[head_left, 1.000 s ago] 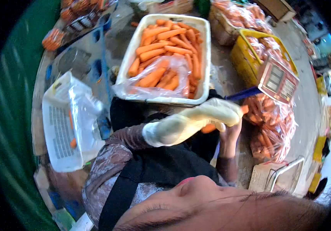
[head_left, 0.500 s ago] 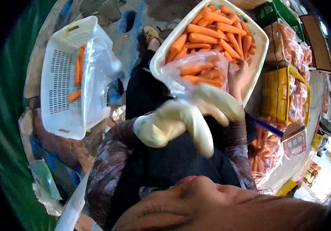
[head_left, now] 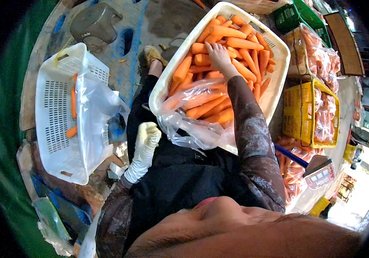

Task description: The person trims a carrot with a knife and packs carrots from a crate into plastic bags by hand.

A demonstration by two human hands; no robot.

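My right hand (head_left: 219,56), bare, reaches over the heaped carrots (head_left: 251,60) in a large white crate (head_left: 280,79). Its fingers are stretched apart and rest on the carrots at the pile's left side; the fingertips are partly lost among them. A clear plastic bag (head_left: 184,129) holding several carrots lies at the crate's near end, under my right forearm. My left hand (head_left: 148,134) wears a pale glove and is raised beside the bag, left of it and apart from it. Its fingers are curled in, and nothing shows in them.
To the left, a white slotted basket (head_left: 57,99) holds a few carrots and clear plastic sheeting (head_left: 92,112). A yellow crate (head_left: 298,109) of bagged carrots stands to the right, near a scale display (head_left: 320,176). An upturned dark stool (head_left: 94,26) is at the upper left.
My right hand has moved up and left, from the crate's right side onto the carrot pile. My gloved left hand has drawn back left, away from the bag. The view has shifted slightly.
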